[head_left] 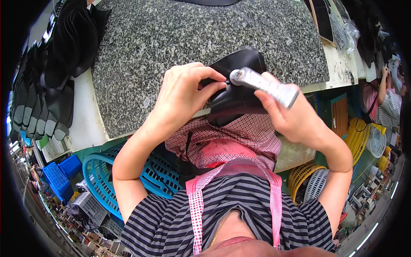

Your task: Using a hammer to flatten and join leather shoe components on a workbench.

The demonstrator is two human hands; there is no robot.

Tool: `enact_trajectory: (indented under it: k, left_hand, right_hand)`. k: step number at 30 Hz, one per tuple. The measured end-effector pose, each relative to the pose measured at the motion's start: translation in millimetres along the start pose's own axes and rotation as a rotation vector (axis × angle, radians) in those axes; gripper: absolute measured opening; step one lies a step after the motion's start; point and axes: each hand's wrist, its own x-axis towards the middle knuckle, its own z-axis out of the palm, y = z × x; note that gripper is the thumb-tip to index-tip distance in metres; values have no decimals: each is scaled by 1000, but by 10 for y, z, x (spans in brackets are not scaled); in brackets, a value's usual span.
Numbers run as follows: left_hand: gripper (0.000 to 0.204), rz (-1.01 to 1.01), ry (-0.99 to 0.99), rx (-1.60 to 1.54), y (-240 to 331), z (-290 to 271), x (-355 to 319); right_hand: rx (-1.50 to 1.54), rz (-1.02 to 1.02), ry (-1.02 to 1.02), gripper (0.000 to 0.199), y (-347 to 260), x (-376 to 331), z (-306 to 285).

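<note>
At the near edge of the speckled stone slab, a black leather piece lies partly on the stone and hangs down over the edge toward my lap. My left hand pinches the left side of this piece between thumb and fingertips. A silver-grey hammer is gripped by my right hand, its handle slanting down to the right. Its rounded head is over the leather, close beside my left fingertips. Whether the head touches the leather, I cannot tell.
Stacked black leather pieces and rows of black cut parts lie on the left. A dark, framed flat object and clear plastic are at far right. A blue basket stands below left, yellow baskets to the right.
</note>
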Motion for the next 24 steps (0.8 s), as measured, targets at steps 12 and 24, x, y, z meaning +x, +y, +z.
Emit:
enact_trajectory:
  k: [12, 24]
  left_hand:
    - [7, -26, 223, 137, 19, 131, -100]
    - [21, -46, 315, 1, 235, 545, 69]
  right_hand:
    - [-36, 205, 92, 27, 146, -58, -225]
    - [156, 127, 96, 17, 278, -284, -124]
